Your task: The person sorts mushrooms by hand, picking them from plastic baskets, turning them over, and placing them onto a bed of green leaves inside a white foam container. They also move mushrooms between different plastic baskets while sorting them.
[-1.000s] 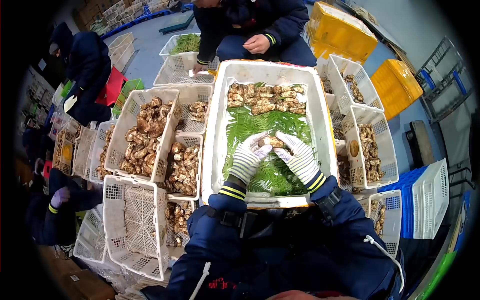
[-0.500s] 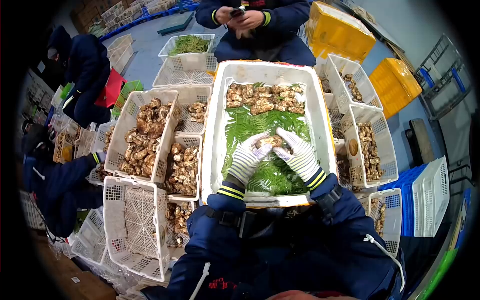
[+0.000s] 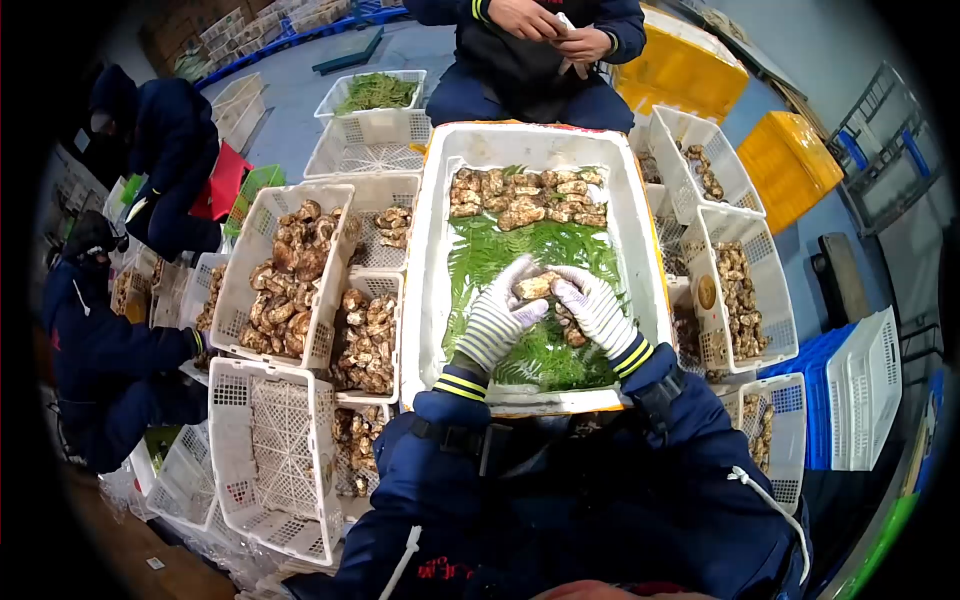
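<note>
A short, thick brown-and-cream mushroom (image 3: 536, 287) is held between my two gloved hands over a white foam box (image 3: 421, 300). My left hand (image 3: 499, 315), in a striped glove, grips its left side with thumb and fingers. From the other side, the fingertips of my right hand (image 3: 597, 307) close on it. Under the right palm more mushrooms (image 3: 571, 328) show, partly hidden by that hand. Green fern leaves (image 3: 500, 250) line the box beneath my hands. Toward the far end, a row of mushrooms (image 3: 530, 197) lies packed across the leaves.
Left of the box stand white plastic baskets of mushrooms (image 3: 290, 285) and a tilted basket (image 3: 270, 450). More baskets (image 3: 740, 300) stand at right, near yellow boxes (image 3: 790, 170). A person (image 3: 540, 60) sits opposite, and two others work at left. Fern leaves fill a basket (image 3: 375, 92) behind.
The held mushroom has been turned in my fingers, and more mushrooms now show under my right hand. The person opposite has lowered a dark object from view and now handles something pale.
</note>
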